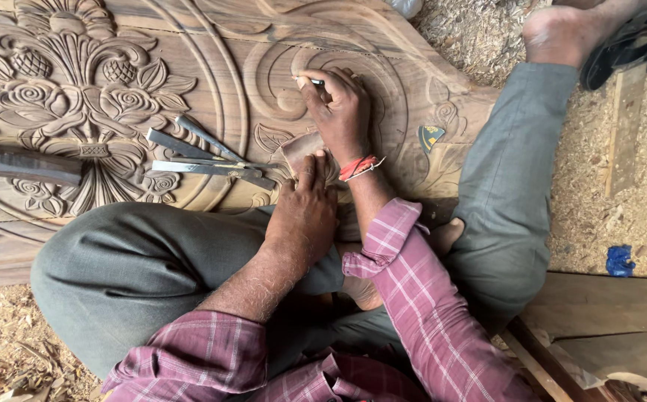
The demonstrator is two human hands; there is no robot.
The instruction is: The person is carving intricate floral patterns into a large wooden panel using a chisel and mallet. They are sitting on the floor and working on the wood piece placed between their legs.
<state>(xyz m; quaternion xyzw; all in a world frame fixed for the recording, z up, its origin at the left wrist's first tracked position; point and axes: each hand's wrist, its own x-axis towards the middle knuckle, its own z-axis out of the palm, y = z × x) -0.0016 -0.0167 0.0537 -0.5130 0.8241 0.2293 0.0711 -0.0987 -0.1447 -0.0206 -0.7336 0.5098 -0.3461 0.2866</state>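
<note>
I am pressing my right hand [340, 112] on the carved wooden panel [211, 67], fingers closed around a thin tool [313, 81]. My left hand [305, 208] is resting behind it, its fingers curled loosely, holding nothing I can see. If the tool is slipping along the scroll, it may be scratching the carving or hitting the loose chisels [204, 160] lying near.
</note>
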